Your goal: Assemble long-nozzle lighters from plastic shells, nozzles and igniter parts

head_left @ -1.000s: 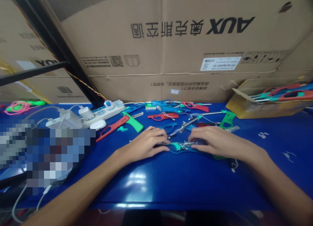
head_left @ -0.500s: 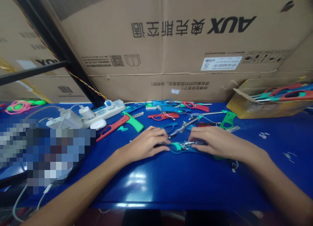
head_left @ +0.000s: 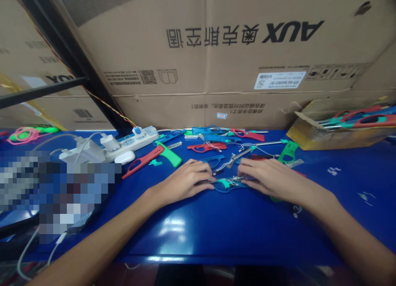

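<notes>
My left hand point(head_left: 187, 181) is closed on the left end of a blue lighter casing point(head_left: 228, 190) held low over the table. My right hand point(head_left: 269, 179) grips the casing's right end, its fingertips at the metal parts inside. A teal trigger piece point(head_left: 221, 184) sits in the casing between the hands. Just beyond lie another blue casing point(head_left: 215, 160) and a metal tube with a wire point(head_left: 232, 158). A green casing part shows partly under my right hand. The fingers hide both ends of the held casing.
Red casings point(head_left: 206, 147) and a green handle piece point(head_left: 169, 154) lie on the blue table point(head_left: 185, 236). At back right stands a carton point(head_left: 334, 139) of lighters. A power strip point(head_left: 136, 141) with chargers is at left, before a large cardboard wall point(head_left: 210, 71).
My right hand has shifted slightly, its fingertips working along the metal parts in the casing. The left hand keeps its hold in nearly the same place.
</notes>
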Motion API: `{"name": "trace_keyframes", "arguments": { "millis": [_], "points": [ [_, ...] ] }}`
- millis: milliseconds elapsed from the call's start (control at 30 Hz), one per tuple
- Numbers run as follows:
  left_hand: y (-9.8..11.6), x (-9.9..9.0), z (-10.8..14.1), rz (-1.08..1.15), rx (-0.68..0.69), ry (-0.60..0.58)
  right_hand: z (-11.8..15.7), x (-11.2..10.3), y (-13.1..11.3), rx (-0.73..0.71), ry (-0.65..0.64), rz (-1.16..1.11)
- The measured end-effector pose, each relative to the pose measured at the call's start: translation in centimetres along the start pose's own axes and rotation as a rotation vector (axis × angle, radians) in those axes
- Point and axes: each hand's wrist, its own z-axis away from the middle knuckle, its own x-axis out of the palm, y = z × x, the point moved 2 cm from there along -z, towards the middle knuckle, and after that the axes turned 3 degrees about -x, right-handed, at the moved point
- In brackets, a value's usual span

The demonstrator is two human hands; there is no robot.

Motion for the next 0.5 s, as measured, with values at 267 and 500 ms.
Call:
{"name": "trace_keyframes", "arguments": {
  "millis": [267,500],
  "points": [
    [-0.1,0.2,0.0,0.025,0.010,0.008,-0.2,-0.1,-0.3,0.019,0.054,0.071],
    [-0.2,0.3,0.0,0.020,0.002,-0.002,0.3,-0.1,0.7,0.004,0.011,-0.076]
  ]
}}
